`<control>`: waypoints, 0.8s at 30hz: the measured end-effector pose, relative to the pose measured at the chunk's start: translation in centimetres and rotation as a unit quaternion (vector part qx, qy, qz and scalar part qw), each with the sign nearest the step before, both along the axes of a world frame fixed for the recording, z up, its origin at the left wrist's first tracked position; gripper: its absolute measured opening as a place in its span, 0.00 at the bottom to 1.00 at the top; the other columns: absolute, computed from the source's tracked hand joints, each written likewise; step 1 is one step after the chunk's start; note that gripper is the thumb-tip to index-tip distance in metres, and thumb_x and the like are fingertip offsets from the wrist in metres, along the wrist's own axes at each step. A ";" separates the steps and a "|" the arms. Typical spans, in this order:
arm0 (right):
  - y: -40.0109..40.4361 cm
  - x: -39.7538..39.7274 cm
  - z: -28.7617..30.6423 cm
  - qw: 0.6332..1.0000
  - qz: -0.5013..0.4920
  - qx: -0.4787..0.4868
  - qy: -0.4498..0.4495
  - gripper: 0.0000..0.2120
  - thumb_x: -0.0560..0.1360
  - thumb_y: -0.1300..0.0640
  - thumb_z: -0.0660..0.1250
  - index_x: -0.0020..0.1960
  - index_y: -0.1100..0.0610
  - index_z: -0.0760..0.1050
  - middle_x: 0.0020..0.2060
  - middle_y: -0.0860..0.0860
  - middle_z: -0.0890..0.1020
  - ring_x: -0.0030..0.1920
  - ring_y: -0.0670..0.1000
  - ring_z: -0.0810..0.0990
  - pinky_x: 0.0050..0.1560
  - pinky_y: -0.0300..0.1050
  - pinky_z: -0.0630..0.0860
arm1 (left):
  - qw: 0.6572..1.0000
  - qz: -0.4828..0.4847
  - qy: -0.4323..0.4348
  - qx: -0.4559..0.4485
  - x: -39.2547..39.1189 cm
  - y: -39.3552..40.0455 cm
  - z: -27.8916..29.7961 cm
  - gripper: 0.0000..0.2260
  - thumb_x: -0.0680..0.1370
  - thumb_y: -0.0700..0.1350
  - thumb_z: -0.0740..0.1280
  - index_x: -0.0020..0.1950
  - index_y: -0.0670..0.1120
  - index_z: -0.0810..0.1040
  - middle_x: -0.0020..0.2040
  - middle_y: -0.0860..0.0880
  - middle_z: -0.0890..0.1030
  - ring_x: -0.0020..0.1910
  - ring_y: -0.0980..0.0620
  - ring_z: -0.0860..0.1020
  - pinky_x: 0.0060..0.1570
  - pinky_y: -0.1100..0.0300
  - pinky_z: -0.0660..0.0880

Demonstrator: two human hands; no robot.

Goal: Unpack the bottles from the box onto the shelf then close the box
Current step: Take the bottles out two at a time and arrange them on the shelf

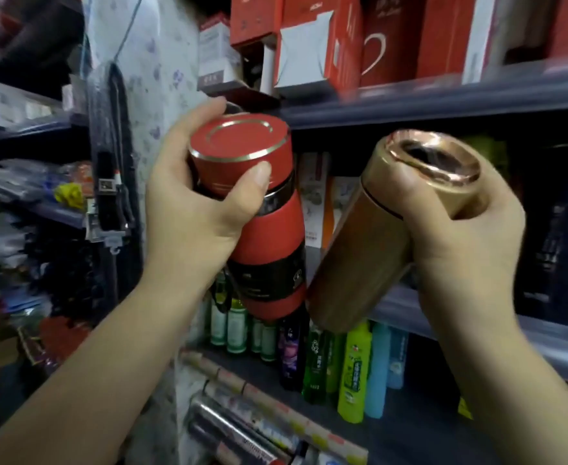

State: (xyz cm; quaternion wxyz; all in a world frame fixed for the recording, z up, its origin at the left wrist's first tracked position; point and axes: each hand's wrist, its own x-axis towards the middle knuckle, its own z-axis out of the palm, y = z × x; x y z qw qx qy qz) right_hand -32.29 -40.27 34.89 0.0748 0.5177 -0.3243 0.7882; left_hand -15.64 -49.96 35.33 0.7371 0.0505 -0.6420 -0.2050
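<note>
Red bottle [262, 213]: centre of the frame, tilted, lid toward the camera, base down and to the right. Red body with a dark band below the lid and a wider black label band lower down; the label print is too small to read. The left hand [195, 203] is clenched round its upper part, thumb across the lid's side, fingers hidden behind the bottle except one tip showing above the lid.

Gold bottle [390, 229]: right of centre, tilted the other way, top up and to the right, base down and to the left, very near the red bottle's base; whether the two touch cannot be told. Copper-coloured top with a shiny recessed face. The right hand [450, 223] is wrapped round its upper part; the fingers lie mostly behind the bottle.

Shelf [443, 105]: grey edge crossing the upper right, blurred. Above it, red boxes [349, 35], one printed with a white cup, all cut off by the top edge. The level behind the bottles is dark; printed cartons [316, 196] show between the two bottles, and dark items at far right are hard to make out.

Lower shelf, bottom centre: green, purple and blue plastic bottles [353, 370], partly hidden by the held pair. Wrapped rolls [242, 414] below, cut off at the bottom.

Left side of the frame: blurred mixed goods and a hanging black strap [111, 162].

The box is not in view.
</note>
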 end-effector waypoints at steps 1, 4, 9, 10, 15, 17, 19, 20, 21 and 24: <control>-0.1 -0.1 0.7 1.000 -0.014 -0.015 0.009 0.24 0.64 0.48 0.74 0.56 0.58 0.78 0.49 0.49 0.84 0.48 0.41 0.81 0.48 0.33 0.74 | 1.000 0.003 0.003 -0.010 -0.7 -0.4 0.7 0.27 0.69 0.51 0.70 0.65 0.44 0.71 0.60 0.46 0.78 0.56 0.58 0.79 0.55 0.66 0.73; -1.0 -0.6 2.2 0.996 -0.050 -0.052 0.044 0.28 0.64 0.50 0.75 0.59 0.63 0.75 0.53 0.52 0.81 0.53 0.43 0.80 0.55 0.34 0.72 | 0.999 0.014 0.007 -0.033 -2.6 -1.9 2.1 0.30 0.69 0.51 0.71 0.68 0.40 0.70 0.61 0.45 0.77 0.60 0.53 0.78 0.57 0.64 0.73; -3.7 -2.0 2.8 0.994 -0.070 -0.062 0.065 0.31 0.64 0.51 0.77 0.61 0.62 0.72 0.55 0.51 0.79 0.56 0.44 0.78 0.59 0.35 0.71 | 0.998 0.037 0.024 -0.032 -5.7 -5.0 2.6 0.29 0.69 0.52 0.72 0.67 0.45 0.70 0.60 0.53 0.76 0.60 0.58 0.76 0.57 0.69 0.71; -4.4 -2.3 2.8 0.994 -0.073 -0.058 0.064 0.31 0.64 0.51 0.77 0.62 0.61 0.72 0.55 0.50 0.79 0.56 0.44 0.78 0.59 0.37 0.72 | 0.999 0.040 0.024 -0.025 -6.2 -5.6 2.6 0.30 0.69 0.53 0.72 0.68 0.46 0.70 0.60 0.54 0.76 0.60 0.57 0.76 0.57 0.68 0.72; -7.6 -3.9 2.3 0.996 -0.078 -0.022 0.041 0.32 0.62 0.49 0.78 0.62 0.57 0.72 0.54 0.46 0.79 0.56 0.43 0.78 0.60 0.39 0.72 | 0.998 0.065 0.017 -0.011 -8.3 -7.9 1.7 0.32 0.68 0.54 0.73 0.69 0.45 0.70 0.60 0.57 0.76 0.60 0.58 0.76 0.59 0.66 0.72; -8.8 -4.4 2.2 0.997 -0.073 -0.004 0.028 0.32 0.62 0.48 0.78 0.61 0.56 0.73 0.53 0.45 0.80 0.56 0.43 0.78 0.60 0.39 0.73 | 0.998 0.067 0.015 0.001 -9.0 -8.6 1.5 0.32 0.66 0.56 0.72 0.68 0.48 0.71 0.58 0.63 0.75 0.58 0.62 0.76 0.58 0.69 0.71; -9.7 -4.9 2.3 0.997 -0.075 0.015 0.017 0.31 0.62 0.47 0.78 0.61 0.55 0.74 0.52 0.43 0.80 0.54 0.42 0.78 0.58 0.37 0.73 | 0.997 0.068 0.016 0.028 -9.5 -9.5 1.4 0.32 0.65 0.57 0.72 0.67 0.50 0.71 0.57 0.62 0.76 0.56 0.61 0.77 0.57 0.68 0.72; -10.2 -5.1 2.4 0.996 -0.082 0.024 0.012 0.31 0.62 0.47 0.78 0.60 0.55 0.74 0.51 0.43 0.80 0.54 0.41 0.78 0.58 0.36 0.72 | 0.997 0.070 0.018 0.041 -9.8 -10.1 1.4 0.33 0.64 0.58 0.72 0.67 0.49 0.71 0.57 0.59 0.77 0.57 0.59 0.78 0.57 0.67 0.73; -10.7 -5.3 2.6 0.995 -0.091 0.033 0.009 0.30 0.62 0.46 0.78 0.60 0.54 0.74 0.51 0.43 0.80 0.53 0.41 0.78 0.57 0.35 0.72 | 0.996 0.072 0.019 0.055 -10.1 -10.6 1.4 0.34 0.64 0.59 0.72 0.67 0.49 0.71 0.57 0.56 0.77 0.56 0.57 0.78 0.57 0.66 0.73; -11.9 -5.9 3.1 0.993 -0.104 0.061 0.001 0.30 0.62 0.45 0.78 0.60 0.54 0.74 0.52 0.45 0.81 0.53 0.41 0.78 0.56 0.34 0.72 | 0.992 0.069 0.020 0.106 -10.8 -11.9 2.0 0.35 0.62 0.61 0.72 0.65 0.48 0.70 0.54 0.59 0.75 0.52 0.61 0.77 0.51 0.72 0.72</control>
